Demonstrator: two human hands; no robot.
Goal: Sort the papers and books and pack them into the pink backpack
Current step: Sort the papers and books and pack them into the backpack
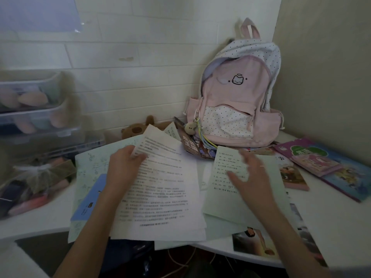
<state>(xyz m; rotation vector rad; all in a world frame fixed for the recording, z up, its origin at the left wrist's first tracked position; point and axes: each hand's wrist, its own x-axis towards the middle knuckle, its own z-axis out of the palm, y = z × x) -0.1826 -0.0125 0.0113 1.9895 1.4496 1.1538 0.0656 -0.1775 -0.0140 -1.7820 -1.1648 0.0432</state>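
The left hand (125, 163) pinches the upper left corner of a white printed sheet (160, 189) near the desk's front edge, its long axis running from that edge toward the back wall. The right hand (250, 177) hovers blurred, fingers spread and holding nothing, just over a pale green handwritten page (222, 189) lying alongside the white sheet to its right – so the right hand is nearer it. The pink dotted fabric backpack (236, 97) stands upright at the desk's back right corner – beyond both hands
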